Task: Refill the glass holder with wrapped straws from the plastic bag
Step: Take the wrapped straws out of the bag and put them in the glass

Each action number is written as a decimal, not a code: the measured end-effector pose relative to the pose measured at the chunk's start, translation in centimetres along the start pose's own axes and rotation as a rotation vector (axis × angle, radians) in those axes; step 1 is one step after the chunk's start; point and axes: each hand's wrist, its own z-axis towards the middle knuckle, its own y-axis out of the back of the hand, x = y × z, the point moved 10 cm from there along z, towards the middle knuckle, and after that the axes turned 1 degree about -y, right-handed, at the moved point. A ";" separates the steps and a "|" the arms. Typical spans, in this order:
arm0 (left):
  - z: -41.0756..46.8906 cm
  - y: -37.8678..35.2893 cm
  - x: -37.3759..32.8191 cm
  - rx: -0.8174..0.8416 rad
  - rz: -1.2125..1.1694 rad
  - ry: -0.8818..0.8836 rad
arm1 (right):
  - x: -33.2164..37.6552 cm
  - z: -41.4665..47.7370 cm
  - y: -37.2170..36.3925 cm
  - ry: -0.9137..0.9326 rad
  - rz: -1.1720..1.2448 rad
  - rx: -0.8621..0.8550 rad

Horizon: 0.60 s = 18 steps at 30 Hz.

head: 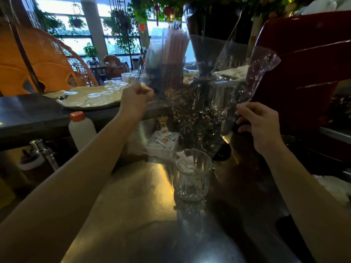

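Observation:
A clear plastic bag (201, 114) hangs stretched in the air between my two hands, above the counter; it looks see-through and I cannot make out straws inside it. My left hand (137, 100) is closed on the bag's left edge. My right hand (256, 122) pinches its right edge, with a crumpled flap rising above it. Below the bag stands the cut-glass holder (191, 177) on the steel counter (133, 215), with a few white paper-wrapped pieces (185, 162) in its top. A dark holder behind holds upright wrapped straws (174, 46).
A white box of sachets (163, 143) sits just behind the glass. A white bottle with an orange cap (81, 130) stands left, beside a tap (43, 150). A coffee grinder (207, 54) and red espresso machine (307, 76) fill the back right. Small glasses rest on a tray (91, 97).

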 end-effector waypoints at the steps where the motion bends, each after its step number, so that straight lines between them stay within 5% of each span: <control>1: -0.1 0.0 0.3 -0.011 -0.010 0.009 | -0.5 -0.1 -0.3 -0.016 -0.017 0.032; 8: -0.6 0.3 1.1 0.022 -0.031 0.051 | -1.8 -0.3 -0.4 -0.036 -0.029 0.037; 18: -0.8 1.5 -3.5 0.029 -0.105 -0.128 | 4.3 0.8 -0.4 0.165 0.261 -0.105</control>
